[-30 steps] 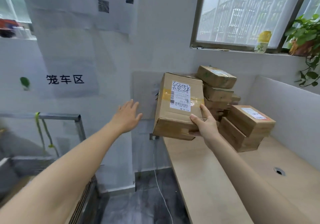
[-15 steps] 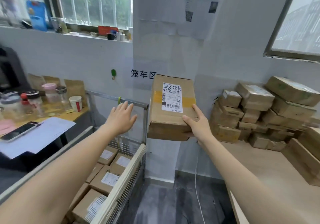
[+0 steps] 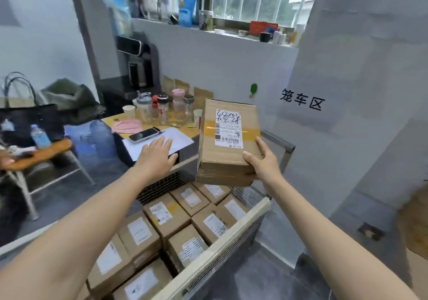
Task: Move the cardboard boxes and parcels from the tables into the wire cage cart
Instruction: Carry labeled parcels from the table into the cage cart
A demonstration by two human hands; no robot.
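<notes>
Right hand (image 3: 264, 165) around the cardboard box (image 3: 228, 158) over the wire cage cart (image 3: 222, 238); left hand (image 3: 157, 158) flat, outstretched.

The visible body comprises two forearms and two hands. The left forearm (image 3: 88, 225) and right forearm (image 3: 324, 235) are bare along their full visible length, uncovered by any sleeve. The left hand (image 3: 157, 156) and right hand (image 3: 264, 163) are bare; nail detail is too blurred to resolve.
</notes>
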